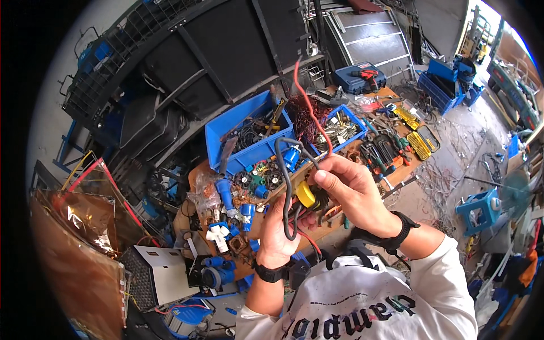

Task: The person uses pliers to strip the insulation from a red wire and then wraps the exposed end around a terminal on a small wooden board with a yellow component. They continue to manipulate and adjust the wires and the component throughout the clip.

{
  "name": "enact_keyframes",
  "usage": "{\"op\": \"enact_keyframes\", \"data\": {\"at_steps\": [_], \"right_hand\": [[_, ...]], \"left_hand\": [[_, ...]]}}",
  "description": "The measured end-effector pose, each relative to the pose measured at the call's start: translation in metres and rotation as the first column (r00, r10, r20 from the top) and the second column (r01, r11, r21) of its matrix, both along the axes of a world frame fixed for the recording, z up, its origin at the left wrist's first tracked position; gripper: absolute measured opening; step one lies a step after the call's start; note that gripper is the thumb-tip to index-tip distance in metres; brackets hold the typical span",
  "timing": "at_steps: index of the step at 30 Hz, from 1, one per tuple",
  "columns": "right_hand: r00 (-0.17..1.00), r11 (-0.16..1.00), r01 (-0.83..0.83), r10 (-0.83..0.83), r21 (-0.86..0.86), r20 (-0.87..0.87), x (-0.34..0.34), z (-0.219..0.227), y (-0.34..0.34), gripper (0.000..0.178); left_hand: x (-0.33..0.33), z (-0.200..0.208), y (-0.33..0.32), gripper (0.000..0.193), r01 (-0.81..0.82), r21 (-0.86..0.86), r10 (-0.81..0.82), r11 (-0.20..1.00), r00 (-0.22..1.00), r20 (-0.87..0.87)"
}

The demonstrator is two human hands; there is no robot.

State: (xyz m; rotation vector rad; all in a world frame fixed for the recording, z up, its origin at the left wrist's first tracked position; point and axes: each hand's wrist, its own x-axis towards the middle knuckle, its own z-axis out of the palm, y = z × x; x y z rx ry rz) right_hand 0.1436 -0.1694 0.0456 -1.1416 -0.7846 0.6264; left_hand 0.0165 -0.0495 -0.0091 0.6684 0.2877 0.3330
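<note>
My right hand (pixel 358 195) is closed in a pinch, thumb against fingers, on the end of a dark grey cable (pixel 287 178). A stiff red wire (pixel 309 102) rises from that pinch and bends up and away over the table. Below and to the left, my left hand (pixel 276 238) curls round the lower part of the same cable, which arcs in a tall loop between both hands. A yellow piece (pixel 305 194) with dark coils beside it shows between my hands; its kind I cannot make out. More red wire (pixel 311 243) hangs under my left hand.
The wooden table (pixel 399 173) carries a large blue bin (pixel 243 153) of cables, a smaller blue bin (pixel 345 127) of metal parts, pliers and a yellow bit set (pixel 419 146). Blue plugs (pixel 224 194) and a white connector (pixel 218 235) lie left of my hands. A blue stool (pixel 479 209) stands right.
</note>
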Motion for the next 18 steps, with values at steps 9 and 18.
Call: {"op": "enact_keyframes", "data": {"at_steps": [9,18], "right_hand": [[0.881,0.990,0.003,0.063,0.140,-0.468,-0.009,-0.001,0.006,0.017],[0.979,0.989,-0.045,0.072,0.141,-0.191,-0.008,0.006,0.007,0.015]], "left_hand": [[0.001,0.003,-0.002,0.046,0.100,-0.120,-0.080,0.988,0.984,0.162],[0.005,0.002,-0.005,0.058,0.027,-0.065,-0.019,0.997,0.993,0.119]]}}
